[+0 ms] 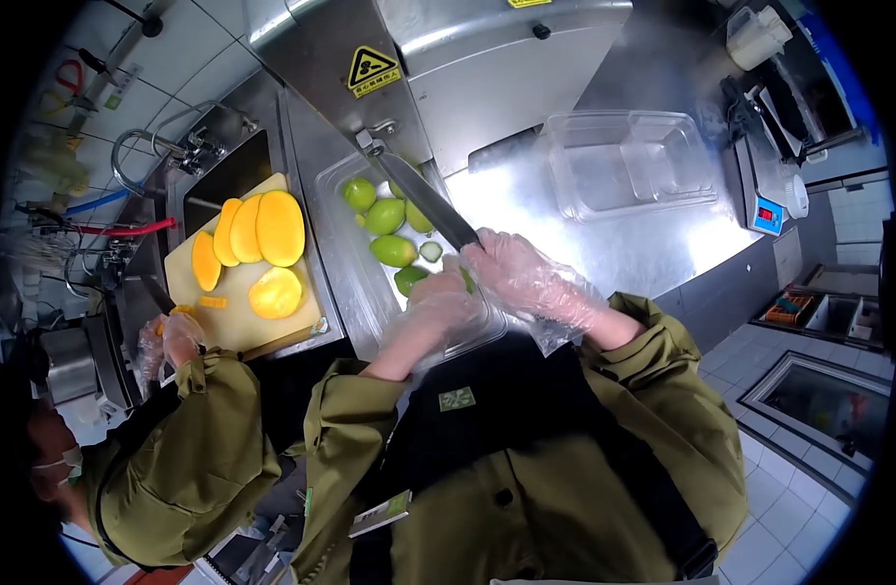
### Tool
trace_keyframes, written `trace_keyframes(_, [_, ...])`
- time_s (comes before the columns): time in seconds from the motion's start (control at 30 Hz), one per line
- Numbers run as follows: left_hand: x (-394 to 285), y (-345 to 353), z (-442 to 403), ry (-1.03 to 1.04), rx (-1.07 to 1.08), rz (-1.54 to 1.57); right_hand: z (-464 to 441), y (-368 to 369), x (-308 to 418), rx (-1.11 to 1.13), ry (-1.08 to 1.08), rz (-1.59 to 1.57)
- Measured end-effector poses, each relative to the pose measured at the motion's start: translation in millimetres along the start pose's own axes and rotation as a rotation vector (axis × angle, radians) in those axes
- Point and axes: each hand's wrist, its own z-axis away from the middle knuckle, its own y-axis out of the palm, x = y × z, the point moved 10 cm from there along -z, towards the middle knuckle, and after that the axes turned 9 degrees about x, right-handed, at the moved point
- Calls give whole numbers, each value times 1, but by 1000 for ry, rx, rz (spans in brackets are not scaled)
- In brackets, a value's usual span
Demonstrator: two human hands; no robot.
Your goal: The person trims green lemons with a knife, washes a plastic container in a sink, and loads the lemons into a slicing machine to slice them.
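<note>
In a clear plastic tub (331, 195) lie several green limes (385, 216), with a small pale cut piece (430, 252) among them. My left hand (438, 304), in a clear plastic glove, is over the near end of the tub, its fingers curled against a green lime that is partly hidden. My right hand (516, 273), also gloved, is closed round the handle end of a large knife (424, 195). The blade points up and to the left over the limes.
A co-worker's gloved hands (180, 336) are at the left, beside a cutting board (238, 322) with peeled mango pieces (280, 228). An empty clear container (575, 200) stands right of the tub, a scale (765, 216) farther right. A sink (238, 168) and machine (511, 78) are behind.
</note>
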Motion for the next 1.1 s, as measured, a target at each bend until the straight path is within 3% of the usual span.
trace_keyframes(0.1, [-7, -3, 0, 33, 2, 73, 9, 4, 7, -77, -153, 120])
trace_keyframes(0.2, [-17, -6, 3, 116, -71, -109, 10, 7, -7, 5, 30, -23])
trace_keyframes(0.23, [-21, -4, 1, 139, -3, -157, 10, 8, -19, 58, 154, -119])
trace_keyframes(0.3, [-26, 1, 2, 185, 144, -257, 14, 5, -26, 58, 184, -110])
trace_keyframes(0.4, [-7, -13, -1, 184, 75, 38, 22, 1, -29, 95, 271, -88])
trace_keyframes(0.43, [7, -33, 15, 41, -105, 121, 25, 1, -30, 107, 312, -93])
trace_keyframes(0.47, [15, -43, 30, 83, -178, 358, 30, 5, -33, 116, 358, -106])
trace_keyframes(0.57, [47, -50, 64, 204, -369, 941, 31, 41, -7, 165, -64, 564])
trace_keyframes(0.63, [60, -45, 75, 301, -499, 1158, 31, 43, 10, 61, -172, 600])
trace_keyframes(0.73, [67, -42, 93, 214, -605, 1125, 32, 54, 21, 16, -210, 648])
trace_keyframes(0.87, [60, -55, 112, 317, -821, 960, 33, 64, 30, 43, -271, 738])
trace_keyframes(0.93, [59, -54, 116, 220, -796, 1003, 33, 70, 25, 72, -248, 714])
trace_keyframes(1.03, [61, -51, 119, 170, -794, 990, 32, 84, 27, 45, -275, 983])
trace_keyframes(1.1, [60, -53, 122, 205, -829, 961, 26, 77, 32, 92, -283, 758])
